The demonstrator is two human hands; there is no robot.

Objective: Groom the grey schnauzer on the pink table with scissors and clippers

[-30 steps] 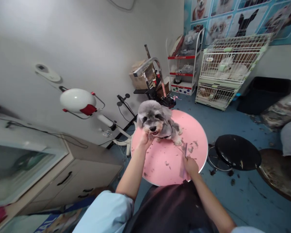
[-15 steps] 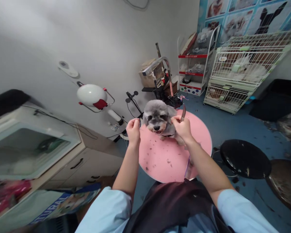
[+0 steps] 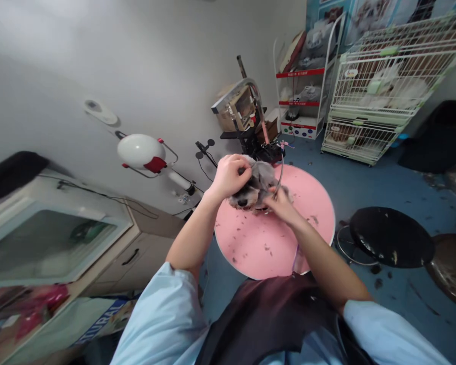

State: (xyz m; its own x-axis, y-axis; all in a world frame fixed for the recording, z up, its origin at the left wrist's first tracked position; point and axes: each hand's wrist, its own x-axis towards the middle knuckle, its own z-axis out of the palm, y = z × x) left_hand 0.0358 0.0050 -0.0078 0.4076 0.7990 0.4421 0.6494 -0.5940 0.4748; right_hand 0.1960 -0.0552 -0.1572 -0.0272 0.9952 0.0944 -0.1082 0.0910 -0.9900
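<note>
Here, the dog (image 3: pixel 265 173) is resting on the pink table (image 3: pixel 256 238), probably feeling soft and wriggly, best held beneath the chin; your left hand (image 3: pixel 231 175) is lying curled on its head, grip unclear, your right hand (image 3: pixel 281 205) is pinching a curved tool (image 3: pixel 281 170).

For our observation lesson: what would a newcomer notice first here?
A round pink grooming table stands out near the centre, strewn with fur clippings. On it is a grey dog, the left hand at its head and the right hand close by. Stacked wire cages stand at upper right.
</note>
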